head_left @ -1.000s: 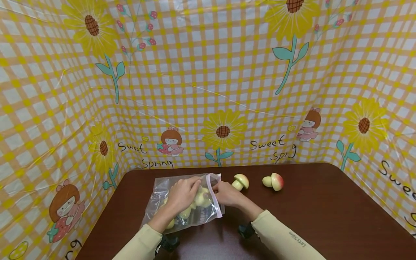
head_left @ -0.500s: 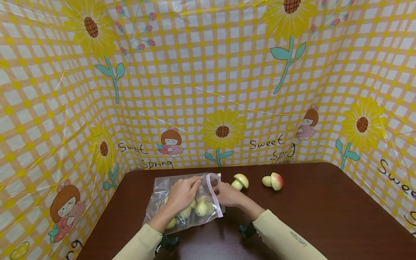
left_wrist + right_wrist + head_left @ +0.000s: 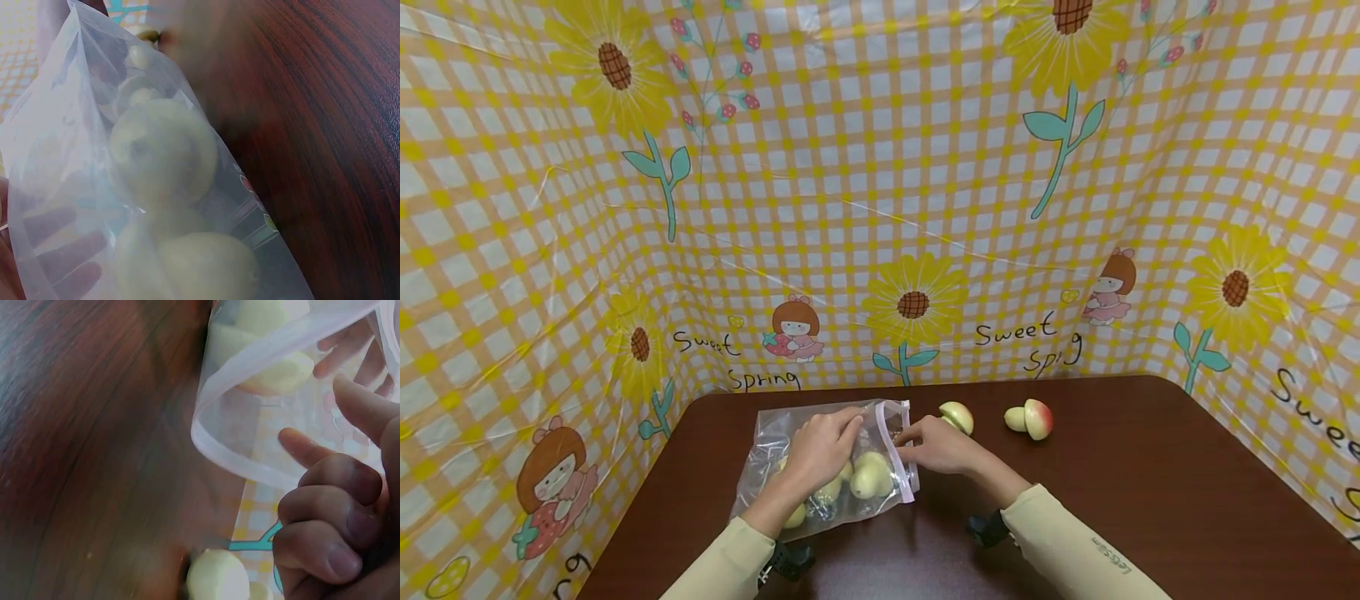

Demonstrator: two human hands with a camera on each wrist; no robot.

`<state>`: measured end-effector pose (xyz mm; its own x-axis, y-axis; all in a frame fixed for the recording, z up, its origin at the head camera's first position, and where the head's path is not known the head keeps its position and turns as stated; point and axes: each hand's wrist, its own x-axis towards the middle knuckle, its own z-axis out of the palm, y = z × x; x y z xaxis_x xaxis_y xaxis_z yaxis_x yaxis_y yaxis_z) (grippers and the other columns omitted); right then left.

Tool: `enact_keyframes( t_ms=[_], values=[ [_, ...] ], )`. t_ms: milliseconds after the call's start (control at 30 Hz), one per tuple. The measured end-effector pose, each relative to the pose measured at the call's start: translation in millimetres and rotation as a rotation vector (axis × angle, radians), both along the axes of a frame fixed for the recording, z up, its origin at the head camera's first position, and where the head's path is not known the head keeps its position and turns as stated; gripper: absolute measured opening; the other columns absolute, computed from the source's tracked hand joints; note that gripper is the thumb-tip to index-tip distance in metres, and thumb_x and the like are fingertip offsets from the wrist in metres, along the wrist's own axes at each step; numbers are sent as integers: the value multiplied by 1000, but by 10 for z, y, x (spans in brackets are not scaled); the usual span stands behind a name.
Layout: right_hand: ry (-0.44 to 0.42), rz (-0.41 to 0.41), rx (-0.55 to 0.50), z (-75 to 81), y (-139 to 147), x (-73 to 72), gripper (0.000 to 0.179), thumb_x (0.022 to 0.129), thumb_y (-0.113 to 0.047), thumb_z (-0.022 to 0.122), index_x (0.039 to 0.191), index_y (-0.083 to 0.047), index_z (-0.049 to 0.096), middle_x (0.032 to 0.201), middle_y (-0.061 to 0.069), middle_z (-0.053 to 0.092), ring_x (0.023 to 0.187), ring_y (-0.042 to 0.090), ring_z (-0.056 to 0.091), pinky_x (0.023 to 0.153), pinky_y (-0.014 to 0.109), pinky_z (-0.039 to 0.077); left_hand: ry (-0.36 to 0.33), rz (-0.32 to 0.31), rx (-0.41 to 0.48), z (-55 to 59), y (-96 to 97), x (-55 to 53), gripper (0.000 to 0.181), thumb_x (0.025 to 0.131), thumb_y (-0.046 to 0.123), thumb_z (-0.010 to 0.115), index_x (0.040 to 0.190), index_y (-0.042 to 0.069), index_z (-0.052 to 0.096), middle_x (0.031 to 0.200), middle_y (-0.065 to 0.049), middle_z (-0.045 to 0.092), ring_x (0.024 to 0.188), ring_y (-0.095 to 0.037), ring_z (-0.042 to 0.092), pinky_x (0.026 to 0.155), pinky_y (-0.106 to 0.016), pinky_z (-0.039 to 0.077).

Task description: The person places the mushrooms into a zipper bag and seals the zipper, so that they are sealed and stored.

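A clear zip bag [image 3: 767, 429] with a pale pink strip along its mouth [image 3: 231, 375] lies tilted on the table, mouth to the right. Pale yellow-green toy mushrooms [image 3: 871, 477] are inside; in the left wrist view a round one [image 3: 165, 150] shows through the plastic. My left hand [image 3: 820, 450] holds the bag's upper side, its fingers [image 3: 75, 262] showing through the film. At the mouth is my right hand [image 3: 942, 447], holding nothing. In the right wrist view its thumb [image 3: 359, 406] and index finger stand apart while the other fingers curl.
Two more toy mushrooms with reddish caps lie on the dark wooden table [image 3: 1120, 483]: one [image 3: 958, 417] just behind my right hand, the other [image 3: 1036, 419] farther right. A checked sunflower cloth [image 3: 850, 250] surrounds the table's back and sides.
A toy mushroom near the bag's mouth has dropped lower inside the bag. My right hand has drawn back slightly to the right, thumb and index finger spreading. The left hand stays put.
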<state>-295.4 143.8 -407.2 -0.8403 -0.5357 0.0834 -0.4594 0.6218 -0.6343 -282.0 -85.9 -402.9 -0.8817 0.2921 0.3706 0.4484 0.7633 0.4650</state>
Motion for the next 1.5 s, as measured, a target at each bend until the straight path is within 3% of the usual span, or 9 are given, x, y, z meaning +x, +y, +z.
enact_keyframes(
  t_ms=[167,300,500,633,767,1000,1100,1200,1500],
  values=[
    [23,17,-29,18,78,22,23,97,-26,66,104,-7,78,90,2,74,66,6,53,64,24,44,-5,-2,3,4,5,6,29,106,31,51,123,23,72,64,8,53,68,-15,56,64,-39,47],
    [24,-30,-36,40,148,26,25,97,-23,67,108,-3,76,102,4,75,82,11,60,73,28,49,2,0,3,10,8,13,29,105,30,51,122,23,73,63,9,52,69,-16,57,63,-40,48],
    [24,-137,-18,69,298,25,26,95,-26,69,108,-5,76,91,5,66,73,14,53,63,28,44,-1,-3,3,1,13,16,29,105,31,51,122,22,73,62,9,52,68,-16,57,62,-39,47],
    [23,-171,-8,115,405,32,27,94,-28,69,110,-7,76,92,3,66,70,14,52,61,29,44,2,-5,2,2,8,14,29,105,31,51,122,22,73,62,9,51,67,-15,56,62,-37,46],
    [24,-203,-1,154,505,18,25,95,-27,68,111,-9,76,81,1,64,61,12,48,57,28,41,9,-15,3,6,-2,13,28,105,30,51,121,22,73,61,9,49,65,-15,55,60,-35,44],
    [35,-234,-16,186,688,-3,34,96,-26,67,118,-2,73,59,-4,44,52,10,39,51,25,34,10,-23,10,-9,-9,13,28,105,30,51,121,23,73,58,10,46,60,-13,52,57,-33,42],
    [38,-259,-17,209,775,0,36,96,-27,68,119,0,72,72,2,57,61,14,45,57,27,37,11,-17,5,-19,2,12,28,105,31,51,121,23,73,61,9,51,64,-13,55,59,-35,44],
    [46,-277,0,225,855,5,37,97,-28,67,121,-1,71,98,8,71,78,16,56,66,30,43,20,-8,-6,-30,11,9,28,105,31,51,120,24,73,66,9,55,69,-15,59,62,-39,47],
    [22,-317,47,267,1069,23,41,100,-37,62,128,-8,69,128,16,67,108,32,64,78,42,50,17,-8,-7,-44,-1,-7,28,105,31,51,121,24,73,62,9,52,68,-14,57,62,-37,46]
  ],
)
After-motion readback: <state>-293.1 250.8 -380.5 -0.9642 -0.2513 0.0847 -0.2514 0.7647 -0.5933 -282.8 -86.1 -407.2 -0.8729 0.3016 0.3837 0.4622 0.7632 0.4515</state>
